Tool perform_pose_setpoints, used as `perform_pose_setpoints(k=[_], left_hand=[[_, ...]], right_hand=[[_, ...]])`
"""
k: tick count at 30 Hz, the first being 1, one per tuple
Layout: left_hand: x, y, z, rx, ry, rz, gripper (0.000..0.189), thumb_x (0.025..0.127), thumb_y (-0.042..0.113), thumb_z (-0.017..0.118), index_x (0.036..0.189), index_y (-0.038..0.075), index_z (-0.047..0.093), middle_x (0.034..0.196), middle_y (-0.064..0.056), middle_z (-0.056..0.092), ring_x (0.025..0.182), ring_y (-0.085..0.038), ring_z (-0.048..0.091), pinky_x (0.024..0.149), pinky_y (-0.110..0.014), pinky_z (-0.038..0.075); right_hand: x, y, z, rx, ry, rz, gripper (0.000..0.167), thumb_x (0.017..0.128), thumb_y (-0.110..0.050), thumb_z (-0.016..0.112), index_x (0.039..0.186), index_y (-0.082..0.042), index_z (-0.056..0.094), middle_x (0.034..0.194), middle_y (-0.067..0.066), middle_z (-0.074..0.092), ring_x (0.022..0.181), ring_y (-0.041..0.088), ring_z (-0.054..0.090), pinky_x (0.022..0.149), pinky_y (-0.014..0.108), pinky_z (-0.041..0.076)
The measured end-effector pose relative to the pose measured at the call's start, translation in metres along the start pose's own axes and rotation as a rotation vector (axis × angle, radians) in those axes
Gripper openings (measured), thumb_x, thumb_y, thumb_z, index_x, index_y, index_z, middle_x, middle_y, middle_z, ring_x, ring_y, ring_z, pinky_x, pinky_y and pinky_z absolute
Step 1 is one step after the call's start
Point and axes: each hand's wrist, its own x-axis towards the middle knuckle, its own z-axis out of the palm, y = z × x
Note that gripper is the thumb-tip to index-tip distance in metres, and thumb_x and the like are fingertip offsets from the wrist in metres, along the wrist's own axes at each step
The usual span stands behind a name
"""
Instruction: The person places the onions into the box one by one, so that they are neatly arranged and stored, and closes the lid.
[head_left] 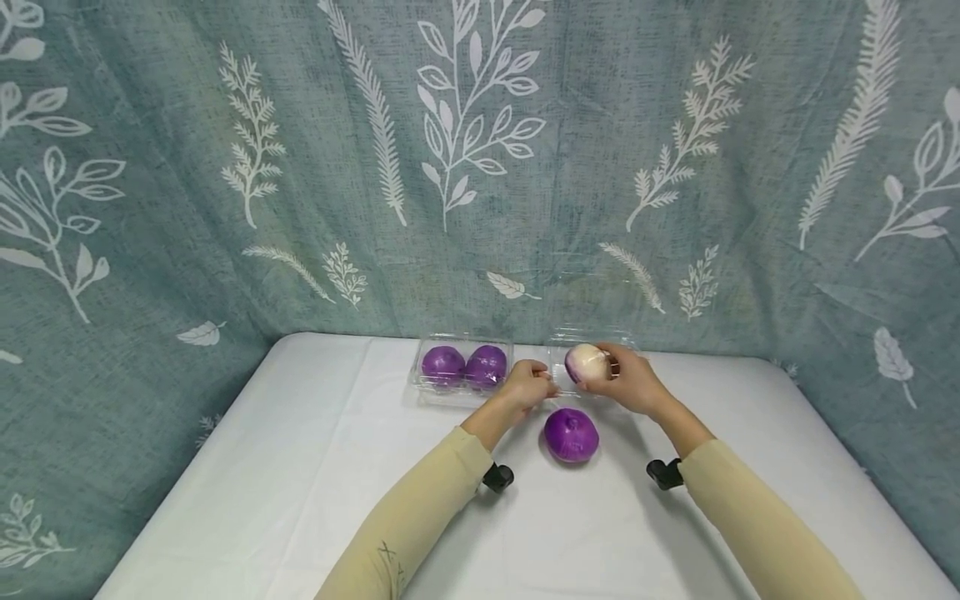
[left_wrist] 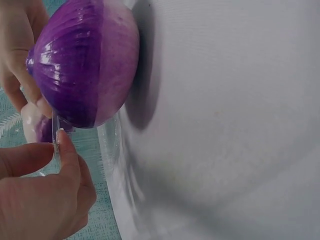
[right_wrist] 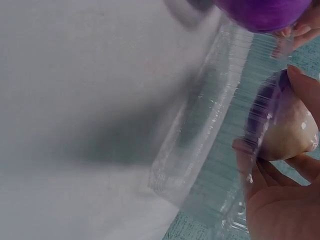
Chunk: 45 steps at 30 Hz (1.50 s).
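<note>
R hand point(head_left: 633, 385) grips purple/wht onion point(head_left: 585, 365) at clear box point(right_wrist: 207, 120), w/ L hand point(head_left: 528, 387) pinching box edge.

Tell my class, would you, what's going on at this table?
A person's right hand grips a purple-and-white onion at a clear plastic container, while the left hand pinches that container's edge. Whether the held onion touches the bottom is hard to tell. Another onion lies loose on the white table, nearer the person. To the left, a second clear container holds two purple onions side by side.
</note>
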Motion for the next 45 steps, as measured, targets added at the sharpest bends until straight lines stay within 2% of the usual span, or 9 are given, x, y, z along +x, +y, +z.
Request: perform_pose_setpoints(k=[11,16,22,29,35,45], left_hand=[[0.000,0.001,0.000,0.010,0.005,0.003,0.060,0.087,-0.018,0.059,0.144,-0.018,0.040,0.128,-0.027,0.054,0.095,-0.022,0.064,0.087,-0.025,0.063],[-0.001,0.001,0.000,0.035,0.017,-0.001,0.059,0.086,-0.017,0.060,0.143,-0.016,0.042,0.125,-0.025,0.056,0.092,-0.020,0.063,0.087,-0.025,0.062],[-0.002,0.000,0.000,0.017,0.020,-0.013,0.058,0.086,-0.019,0.056,0.142,-0.016,0.043,0.123,-0.024,0.057,0.082,-0.015,0.060,0.083,-0.023,0.062],[-0.001,-0.002,0.001,0.033,0.037,-0.025,0.058,0.086,-0.018,0.057,0.142,-0.014,0.044,0.118,-0.019,0.058,0.087,-0.017,0.062,0.084,-0.024,0.061],[0.000,0.002,0.001,0.010,0.022,-0.028,0.057,0.088,-0.020,0.050,0.144,-0.016,0.041,0.122,-0.021,0.056,0.086,-0.018,0.063,0.085,-0.025,0.062],[-0.001,0.002,0.000,0.027,0.025,-0.019,0.057,0.089,-0.018,0.053,0.144,-0.015,0.041,0.131,-0.026,0.055,0.091,-0.020,0.064,0.089,-0.025,0.062]], right_hand=[[0.016,0.009,0.012,-0.088,-0.018,0.010,0.084,0.087,-0.030,0.082,0.150,0.007,0.041,0.130,0.032,0.061,0.115,0.044,0.062,0.094,0.056,0.057],[0.020,0.010,0.015,-0.125,-0.021,-0.008,0.083,0.086,-0.028,0.084,0.148,0.009,0.043,0.132,0.034,0.059,0.114,0.047,0.061,0.096,0.059,0.056],[0.027,0.013,0.017,-0.160,-0.059,-0.026,0.077,0.087,-0.024,0.083,0.146,0.008,0.046,0.132,0.032,0.060,0.114,0.046,0.061,0.096,0.059,0.055],[0.033,0.014,0.020,-0.174,-0.094,-0.027,0.079,0.085,-0.024,0.083,0.146,0.009,0.046,0.136,0.033,0.057,0.118,0.048,0.059,0.101,0.060,0.053],[0.037,0.013,0.019,-0.199,-0.105,-0.021,0.080,0.087,-0.026,0.081,0.148,0.009,0.043,0.137,0.034,0.056,0.120,0.049,0.057,0.102,0.061,0.052],[0.039,0.006,0.017,-0.202,-0.124,-0.004,0.085,0.087,-0.029,0.081,0.149,0.012,0.039,0.141,0.037,0.050,0.128,0.054,0.050,0.107,0.065,0.048]])
